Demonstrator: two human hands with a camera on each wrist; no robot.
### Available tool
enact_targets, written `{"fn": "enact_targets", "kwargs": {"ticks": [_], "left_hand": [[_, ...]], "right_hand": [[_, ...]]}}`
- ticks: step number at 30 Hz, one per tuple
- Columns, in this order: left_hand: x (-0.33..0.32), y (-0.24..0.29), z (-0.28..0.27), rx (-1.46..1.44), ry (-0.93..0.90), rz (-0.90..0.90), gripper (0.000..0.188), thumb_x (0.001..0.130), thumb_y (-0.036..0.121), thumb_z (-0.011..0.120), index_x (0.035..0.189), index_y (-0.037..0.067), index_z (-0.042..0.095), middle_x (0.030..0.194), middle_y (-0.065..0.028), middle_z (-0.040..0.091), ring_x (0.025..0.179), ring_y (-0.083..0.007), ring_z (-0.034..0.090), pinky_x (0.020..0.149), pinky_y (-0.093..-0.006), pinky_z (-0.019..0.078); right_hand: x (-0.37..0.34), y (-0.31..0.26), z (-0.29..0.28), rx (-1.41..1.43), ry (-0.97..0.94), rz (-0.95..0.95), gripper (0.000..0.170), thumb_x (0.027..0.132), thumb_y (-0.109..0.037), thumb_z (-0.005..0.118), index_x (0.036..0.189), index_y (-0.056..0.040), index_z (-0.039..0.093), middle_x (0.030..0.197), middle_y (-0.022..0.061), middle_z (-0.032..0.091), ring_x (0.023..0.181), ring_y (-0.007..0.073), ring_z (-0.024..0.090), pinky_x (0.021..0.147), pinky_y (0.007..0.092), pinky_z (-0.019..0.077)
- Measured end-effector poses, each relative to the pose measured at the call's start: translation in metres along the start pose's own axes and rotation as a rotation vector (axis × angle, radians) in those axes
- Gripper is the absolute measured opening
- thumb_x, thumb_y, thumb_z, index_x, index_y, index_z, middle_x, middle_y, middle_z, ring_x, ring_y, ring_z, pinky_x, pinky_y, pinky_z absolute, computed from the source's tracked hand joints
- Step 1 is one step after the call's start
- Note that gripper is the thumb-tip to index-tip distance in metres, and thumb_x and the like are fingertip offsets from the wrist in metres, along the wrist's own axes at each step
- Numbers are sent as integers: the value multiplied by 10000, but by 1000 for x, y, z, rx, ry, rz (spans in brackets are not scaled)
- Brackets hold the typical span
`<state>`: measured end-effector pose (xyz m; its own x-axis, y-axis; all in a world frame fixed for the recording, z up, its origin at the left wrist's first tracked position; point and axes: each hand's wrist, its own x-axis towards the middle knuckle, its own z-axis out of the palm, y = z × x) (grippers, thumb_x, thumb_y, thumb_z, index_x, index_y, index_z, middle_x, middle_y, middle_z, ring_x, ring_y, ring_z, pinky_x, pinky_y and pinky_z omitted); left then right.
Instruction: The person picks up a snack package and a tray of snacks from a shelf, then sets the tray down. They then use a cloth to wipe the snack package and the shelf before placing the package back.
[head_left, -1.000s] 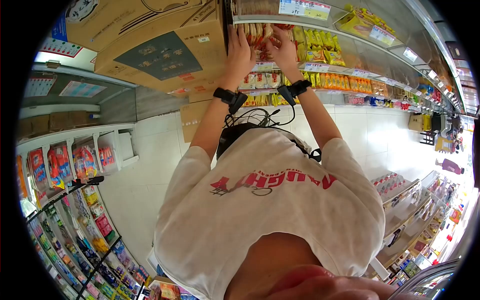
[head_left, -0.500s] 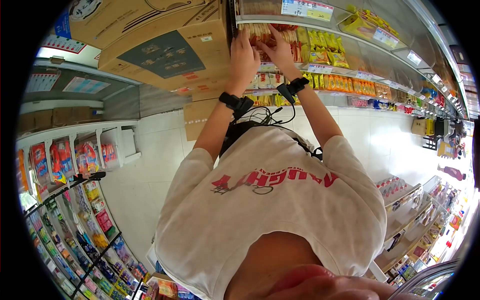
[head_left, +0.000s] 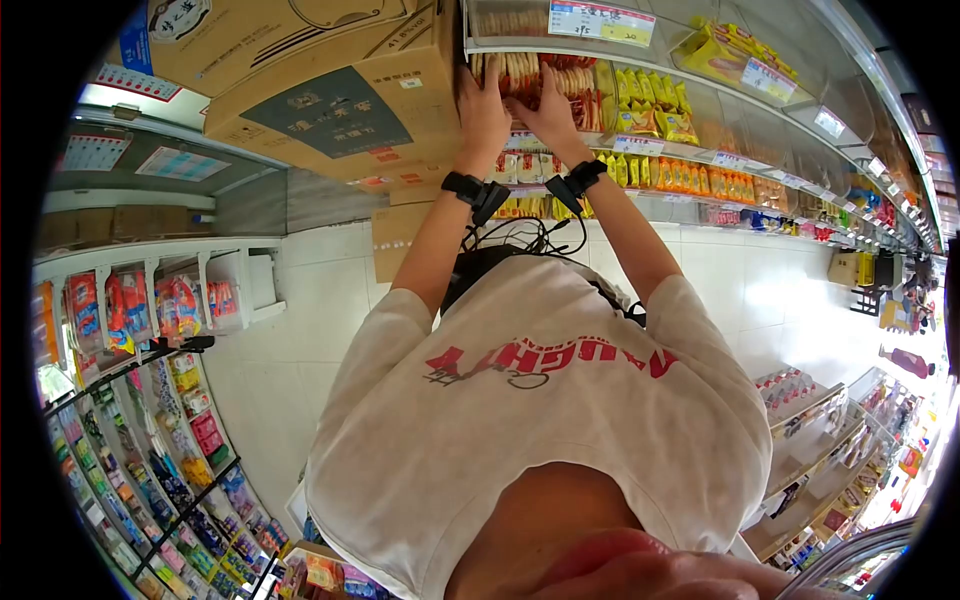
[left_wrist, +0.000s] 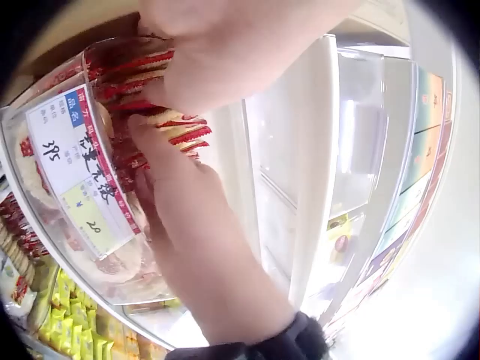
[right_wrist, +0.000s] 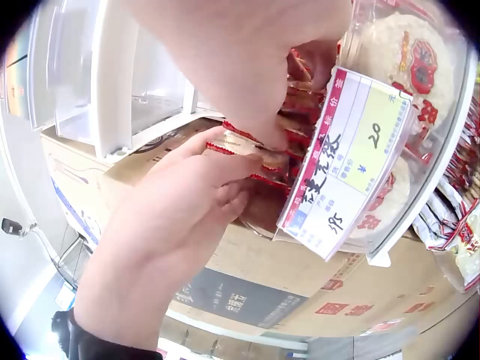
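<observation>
In the head view my left hand (head_left: 487, 118) and right hand (head_left: 550, 115) are side by side among round crackers (head_left: 520, 72) in red-edged clear packets, on a shelf against the cardboard boxes. The left hand's thumb and curled fingers hold cracker packets (right_wrist: 234, 142), seen in the right wrist view. Across from it, my right hand (left_wrist: 191, 217) has its thumb and fingers around packets in the same row, the thumb near the left hand's. A clear bin front with a handwritten price tag (left_wrist: 82, 172) partly hides the fingertips. Black camera bands sit on both wrists.
A large cardboard box (head_left: 330, 115) stands directly left of the bin. Yellow snack packets (head_left: 640, 95) fill the bin to the right, and orange packets (head_left: 700, 182) line a lower shelf. Loose black cables (head_left: 520, 238) hang below the wrists. A shelf divider (left_wrist: 315, 165) rises beside the right hand.
The right hand has moved slightly left, closer to the left hand. The left hand has shifted a little to the right. Both stay in the cracker bin.
</observation>
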<state>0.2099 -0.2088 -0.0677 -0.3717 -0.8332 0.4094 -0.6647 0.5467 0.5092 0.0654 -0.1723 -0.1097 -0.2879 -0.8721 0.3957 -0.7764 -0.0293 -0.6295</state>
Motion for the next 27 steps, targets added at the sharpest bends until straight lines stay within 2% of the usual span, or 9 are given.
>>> {"fn": "enact_targets", "kwargs": {"ticks": [2, 5, 8, 11, 14, 15, 20, 23, 27], "left_hand": [[-3, 1, 0, -50, 84, 52, 636, 867, -11, 646, 1463, 58, 434, 1459, -361, 352, 1313, -534, 417, 1058, -546, 436], [-5, 6, -3, -21, 204, 159, 533, 890, -13, 613, 1408, 41, 498, 1408, -320, 427, 1291, -508, 448, 1039, -541, 445], [-5, 9, -2, -77, 272, 157, 460, 910, 3, 597, 1364, 46, 534, 1346, -265, 497, 1253, -470, 494, 991, -516, 474], [1, 9, -1, -120, 295, 142, 416, 930, 18, 593, 1341, 9, 533, 1272, -245, 528, 1179, -436, 552, 944, -500, 507], [5, 16, -10, -176, 248, 60, 411, 946, 38, 593, 1342, -31, 507, 1228, -234, 533, 1101, -419, 595, 865, -488, 544], [6, 18, -13, -203, 223, 18, 415, 951, 47, 594, 1345, -40, 497, 1220, -229, 533, 1076, -416, 606, 832, -483, 557], [6, 12, -2, -94, 223, 71, 459, 949, 63, 611, 1367, -52, 462, 1236, -214, 504, 1031, -413, 620, 765, -465, 573], [6, 6, -1, -26, 130, 66, 466, 945, 73, 624, 1363, -55, 462, 1247, -214, 494, 1027, -405, 625, 772, -455, 580], [10, 5, -5, 17, 64, 59, 463, 938, 85, 644, 1344, -61, 474, 1265, -218, 488, 1036, -395, 630, 770, -441, 592]], "right_hand": [[3, -6, -2, -39, -5, 15, 942, 828, -359, 787, 1499, 82, 295, 1244, 331, 595, 1025, 413, 674, 809, 432, 571], [-1, -29, -15, 108, 2, 89, 861, 822, -301, 775, 1467, 68, 341, 1068, 319, 659, 955, 470, 660, 815, 482, 551], [-4, -21, -13, 103, 65, -42, 859, 853, -330, 765, 1460, 104, 342, 865, 260, 664, 718, 372, 669, 636, 442, 537], [-4, -25, -20, 92, 19, 10, 841, 851, -304, 765, 1455, 106, 347, 839, 257, 660, 714, 383, 666, 628, 439, 532], [-4, -23, -20, 146, -26, 42, 811, 831, -240, 767, 1458, 69, 355, 1034, 305, 666, 864, 466, 676, 729, 481, 566], [-5, -26, -22, 115, 12, 24, 806, 836, -238, 761, 1455, 80, 354, 1076, 315, 648, 899, 470, 668, 749, 482, 564], [-4, -33, -33, 17, 118, -88, 775, 865, -231, 733, 1434, 130, 351, 1276, 354, 535, 1103, 496, 589, 889, 502, 527], [-3, -27, -30, 5, 56, -97, 764, 873, -226, 721, 1439, 128, 348, 1307, 346, 516, 1185, 505, 533, 964, 526, 483], [-1, -17, -26, -91, 81, -145, 784, 870, -227, 726, 1451, 119, 330, 1291, 348, 517, 1151, 517, 546, 951, 524, 497]]}}
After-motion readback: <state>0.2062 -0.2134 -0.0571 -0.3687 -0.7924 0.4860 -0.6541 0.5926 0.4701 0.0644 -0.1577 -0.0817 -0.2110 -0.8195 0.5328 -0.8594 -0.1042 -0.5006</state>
